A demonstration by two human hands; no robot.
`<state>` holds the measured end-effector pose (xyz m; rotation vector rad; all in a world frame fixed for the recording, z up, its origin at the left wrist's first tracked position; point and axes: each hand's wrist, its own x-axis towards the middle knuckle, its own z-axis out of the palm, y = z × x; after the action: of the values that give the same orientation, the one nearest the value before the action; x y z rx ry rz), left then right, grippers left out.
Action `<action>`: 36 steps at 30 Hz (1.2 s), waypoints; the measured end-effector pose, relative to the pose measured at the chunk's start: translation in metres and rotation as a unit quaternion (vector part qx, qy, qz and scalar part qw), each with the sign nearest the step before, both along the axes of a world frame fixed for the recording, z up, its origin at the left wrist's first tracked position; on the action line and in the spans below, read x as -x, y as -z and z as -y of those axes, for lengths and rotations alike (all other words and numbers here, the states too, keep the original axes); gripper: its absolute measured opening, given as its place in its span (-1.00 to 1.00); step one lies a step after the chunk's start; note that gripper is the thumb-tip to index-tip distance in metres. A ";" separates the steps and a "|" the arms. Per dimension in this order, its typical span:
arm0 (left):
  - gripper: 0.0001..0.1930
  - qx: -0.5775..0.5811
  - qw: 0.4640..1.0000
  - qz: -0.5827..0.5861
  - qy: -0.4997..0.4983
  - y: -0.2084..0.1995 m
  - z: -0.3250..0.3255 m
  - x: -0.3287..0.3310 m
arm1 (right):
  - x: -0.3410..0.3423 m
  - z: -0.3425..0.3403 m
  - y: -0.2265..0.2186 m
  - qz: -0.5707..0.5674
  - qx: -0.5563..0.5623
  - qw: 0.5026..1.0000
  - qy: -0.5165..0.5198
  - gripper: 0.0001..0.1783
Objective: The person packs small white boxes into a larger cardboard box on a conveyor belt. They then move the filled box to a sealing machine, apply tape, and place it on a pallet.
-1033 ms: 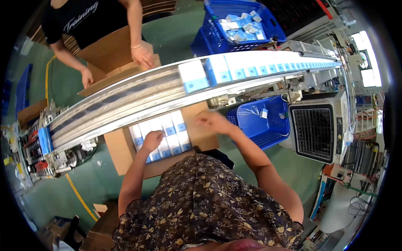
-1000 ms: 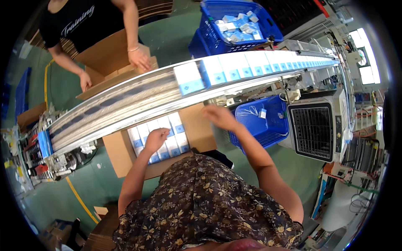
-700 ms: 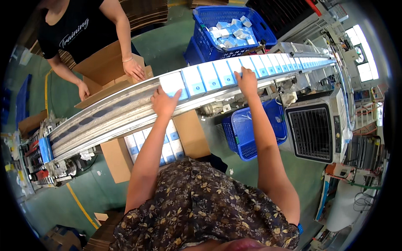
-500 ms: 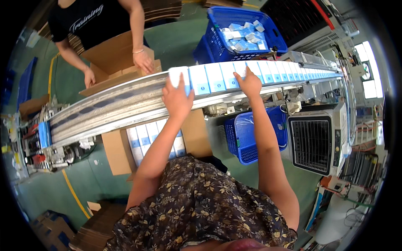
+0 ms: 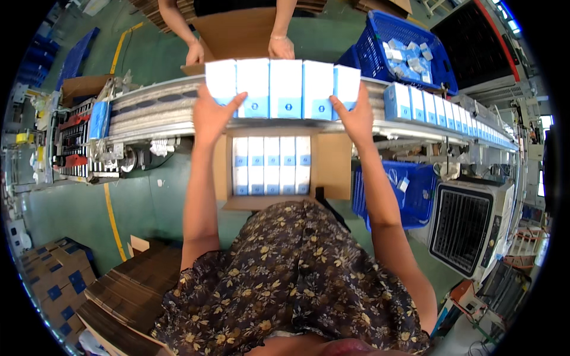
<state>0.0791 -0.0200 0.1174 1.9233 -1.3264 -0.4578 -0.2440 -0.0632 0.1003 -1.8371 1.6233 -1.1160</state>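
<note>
A row of several small white-and-blue boxes [image 5: 285, 89] is pressed between my two hands, side by side and lifted at the near edge of the conveyor [image 5: 157, 104]. My left hand [image 5: 212, 115] grips the left end of this row, thumb across the front. At the right end, my right hand [image 5: 357, 118] squeezes inward with its thumb on the front face. Just below, close to my body, stands an open cardboard carton [image 5: 333, 163]. Inside it, matching boxes [image 5: 271, 167] fill two visible rows.
More boxes [image 5: 418, 107] line the conveyor to the right. Across it, another person's hands [image 5: 281, 47] hold an open carton [image 5: 237, 35]. Blue baskets [image 5: 380, 44] stand behind and nearer right, beside an air cooler [image 5: 463, 222]. Flattened cardboard [image 5: 133, 282] lies at lower left.
My hands have closed on a group of boxes and separated it leftward from the line on the conveyor. My view has shifted, now showing the near carton's contents plainly.
</note>
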 end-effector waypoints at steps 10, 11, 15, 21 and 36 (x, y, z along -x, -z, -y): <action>-0.36 -0.171 0.975 0.083 0.112 0.057 -0.176 -0.026 | 0.025 -0.220 0.150 -0.107 -0.319 0.934 -0.122 -0.28; -0.45 -0.241 0.961 -0.005 0.134 0.106 -0.189 -0.026 | 0.053 -0.235 0.195 -0.169 -0.425 0.863 -0.214 -0.31; -0.65 -0.344 0.888 0.120 0.280 0.236 -0.214 -0.045 | 0.067 -0.209 0.115 -0.262 -0.391 0.874 -0.121 -0.47; -0.66 -0.380 0.796 0.163 0.441 0.213 -0.148 -0.011 | 0.150 -0.141 0.105 -0.104 -0.205 0.970 0.082 -0.61; -0.80 -0.061 0.938 -0.031 0.341 0.081 0.053 0.187 | 0.292 0.108 0.068 -0.390 -0.057 0.899 0.188 -0.18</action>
<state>-0.1077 -0.0732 0.0368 1.4742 -1.9476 -0.9462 -0.5363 -0.1716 0.0319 -2.0774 2.5073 -0.3671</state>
